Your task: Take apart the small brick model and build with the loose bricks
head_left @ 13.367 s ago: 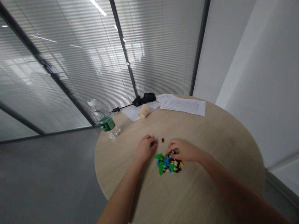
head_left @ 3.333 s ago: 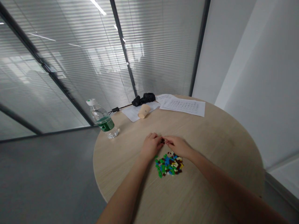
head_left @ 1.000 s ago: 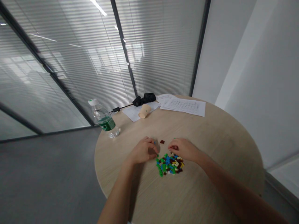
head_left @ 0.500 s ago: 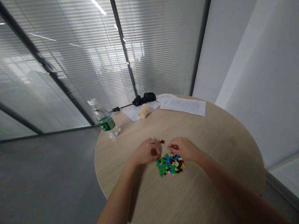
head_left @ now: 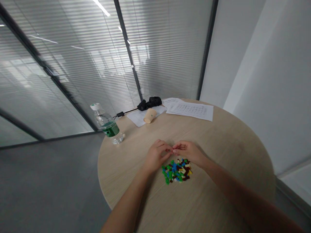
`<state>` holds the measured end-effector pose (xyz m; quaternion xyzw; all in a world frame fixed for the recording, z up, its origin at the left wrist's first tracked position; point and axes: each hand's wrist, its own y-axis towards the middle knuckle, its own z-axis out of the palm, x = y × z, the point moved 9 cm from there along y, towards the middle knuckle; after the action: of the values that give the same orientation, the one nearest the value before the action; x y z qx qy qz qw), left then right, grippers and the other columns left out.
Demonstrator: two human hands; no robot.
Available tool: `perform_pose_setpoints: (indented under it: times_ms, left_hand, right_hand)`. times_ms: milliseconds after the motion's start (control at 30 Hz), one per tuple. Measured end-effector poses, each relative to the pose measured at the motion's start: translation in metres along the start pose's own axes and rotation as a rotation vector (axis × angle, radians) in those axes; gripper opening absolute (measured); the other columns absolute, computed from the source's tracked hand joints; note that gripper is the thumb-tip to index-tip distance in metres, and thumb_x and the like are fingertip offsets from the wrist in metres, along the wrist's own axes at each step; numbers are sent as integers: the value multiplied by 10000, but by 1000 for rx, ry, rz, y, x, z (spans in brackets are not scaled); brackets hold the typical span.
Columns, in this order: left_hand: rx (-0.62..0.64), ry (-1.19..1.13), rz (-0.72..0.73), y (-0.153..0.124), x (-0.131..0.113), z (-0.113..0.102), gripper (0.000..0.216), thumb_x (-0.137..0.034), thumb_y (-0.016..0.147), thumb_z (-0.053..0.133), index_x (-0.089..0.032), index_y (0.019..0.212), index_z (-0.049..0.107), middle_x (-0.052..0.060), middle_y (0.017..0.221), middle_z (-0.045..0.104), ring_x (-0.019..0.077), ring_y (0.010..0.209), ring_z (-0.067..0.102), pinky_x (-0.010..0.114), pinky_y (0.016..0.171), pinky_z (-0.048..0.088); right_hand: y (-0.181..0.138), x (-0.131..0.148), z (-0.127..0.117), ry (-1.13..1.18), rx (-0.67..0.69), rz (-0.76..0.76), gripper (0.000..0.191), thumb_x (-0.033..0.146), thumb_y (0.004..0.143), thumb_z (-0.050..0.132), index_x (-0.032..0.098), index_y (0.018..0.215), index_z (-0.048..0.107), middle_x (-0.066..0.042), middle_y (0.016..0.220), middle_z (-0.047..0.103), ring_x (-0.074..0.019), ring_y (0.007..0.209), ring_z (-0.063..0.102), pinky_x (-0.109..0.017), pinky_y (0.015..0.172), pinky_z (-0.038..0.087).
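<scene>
A pile of small building bricks [head_left: 177,171], green, blue, brown and cream, lies on the round wooden table [head_left: 225,145]. Just beyond the pile my left hand [head_left: 157,154] and my right hand [head_left: 189,151] meet fingertip to fingertip. Both hands are pinched closed over something tiny between them; it is too small to name. The small brown piece that lay past the pile is hidden behind the fingers.
A plastic water bottle [head_left: 106,123] with a green label stands at the table's left edge. Farther back lie a tipped paper cup [head_left: 150,115], a black bundle with a cable [head_left: 149,102] and printed sheets [head_left: 191,110]. Glass walls with blinds stand behind.
Both hands have moved forward and inward from the sides of the pile. Their fingertips now touch where the small brown piece lay, and that piece no longer shows.
</scene>
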<state>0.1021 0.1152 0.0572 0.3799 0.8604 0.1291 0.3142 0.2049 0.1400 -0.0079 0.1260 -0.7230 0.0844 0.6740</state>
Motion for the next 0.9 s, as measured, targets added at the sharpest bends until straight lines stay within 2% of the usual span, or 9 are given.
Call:
perform_pose_setpoints:
  times_ms: [67,167,233,333,433,633,900]
  left_hand:
    - [31,29,-1,0,0,0,178,-297,872,522,-182,898,656,62,812,625,182,826,524,308,755,414]
    - [65,68,-22,-2,5,-6,169,-274,853,541,-188,941,656,59,830,633,183,835,530,309,768,414]
    - [99,90,-53,-5,12,-10,136,-225,819,565,-188,903,665,51,819,635,182,833,532,303,773,413]
    - [198,116,-85,-10,20,-12,102,-188,763,595,-198,817,681,41,813,629,185,844,533,294,774,412]
    - [278,108,-89,-15,24,-9,89,-195,729,619,-212,767,697,36,828,614,183,845,533,292,785,411]
    - [354,127,-92,-18,28,-1,138,-163,641,672,-222,759,712,26,805,596,184,831,525,283,760,404]
    - [394,117,-96,-19,31,4,74,-175,695,647,-217,728,698,13,774,609,171,812,531,270,739,396]
  right_hand:
    - [2,1,-9,-60,-27,-19,219,319,674,677,162,820,631,-38,799,695,-151,730,641,-288,707,506]
    - [3,6,-35,-297,-182,-83,108,247,722,627,176,803,635,-36,800,697,-148,735,645,-281,723,503]
    - [2,10,-51,-516,-283,-115,93,215,749,598,184,824,645,-39,797,699,-148,726,644,-279,712,499]
    - [3,8,-63,-697,-318,-114,104,179,759,587,189,837,655,-43,804,707,-151,732,647,-272,701,496]
    - [5,3,-62,-742,-281,-100,108,164,763,585,188,835,661,-47,824,713,-153,746,653,-267,700,498]
    - [7,-2,-57,-758,-247,-92,131,135,755,586,183,844,669,-48,846,713,-148,755,653,-262,715,498]
    - [7,0,-57,-779,-250,-115,126,152,758,581,182,844,668,-48,868,699,-146,759,643,-269,725,496]
